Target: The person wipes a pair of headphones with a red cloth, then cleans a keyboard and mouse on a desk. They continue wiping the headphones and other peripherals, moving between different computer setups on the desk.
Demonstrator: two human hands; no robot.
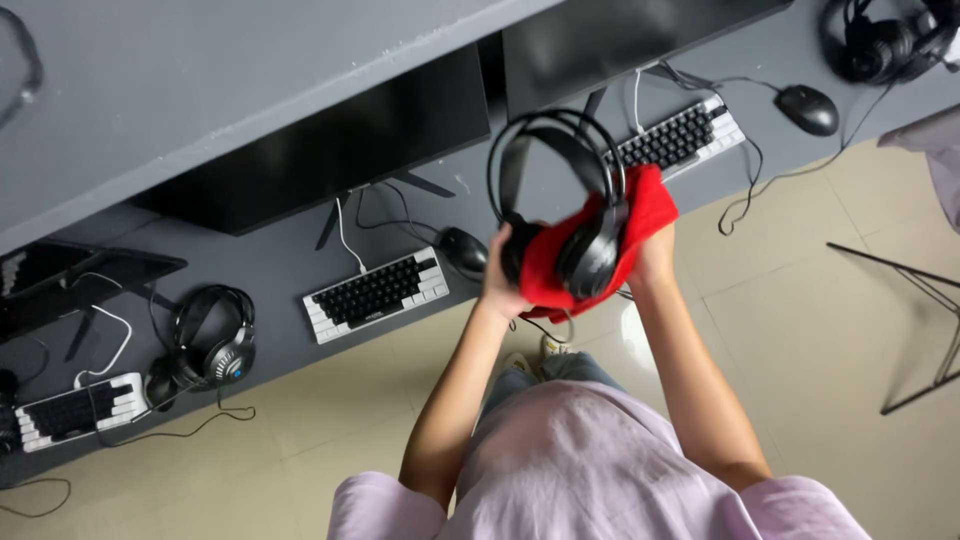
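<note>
The black headphones [560, 200] are held up in the air above the edge of the grey desk [280, 260], between the two keyboards; the left hand [497, 270] is closed around one ear cup, and the right hand [652, 252] presses a red cloth [640, 205] against the other cup, fingers hidden under the fabric; the wiping looks under way rather than finished, judging by the cloth wrapped on the cup; another headset [215, 345] lies on the desk to the left, seemingly untouched.
</note>
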